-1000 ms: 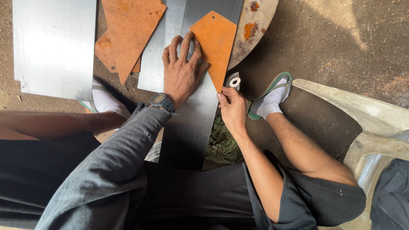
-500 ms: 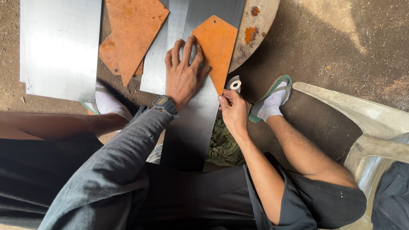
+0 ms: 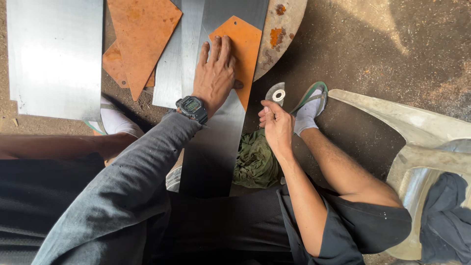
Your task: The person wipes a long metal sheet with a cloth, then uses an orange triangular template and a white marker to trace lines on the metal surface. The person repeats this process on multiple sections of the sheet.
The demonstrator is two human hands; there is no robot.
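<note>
Flat and spread, the left hand [image 3: 214,73] presses the orange template [image 3: 241,54]; the right hand [image 3: 276,123] grips a pencil-like tool.

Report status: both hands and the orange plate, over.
Left hand flat on orange template plate, pinning it to steel sheet. Right hand closed beside sheet edge, contents unclear. Abrasive disc lies beside it.

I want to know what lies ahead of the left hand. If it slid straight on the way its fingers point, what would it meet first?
The left hand lies flat on the orange plate, fingers pointing up the picture. It would likely just ride along that plate to its top edge.
</note>
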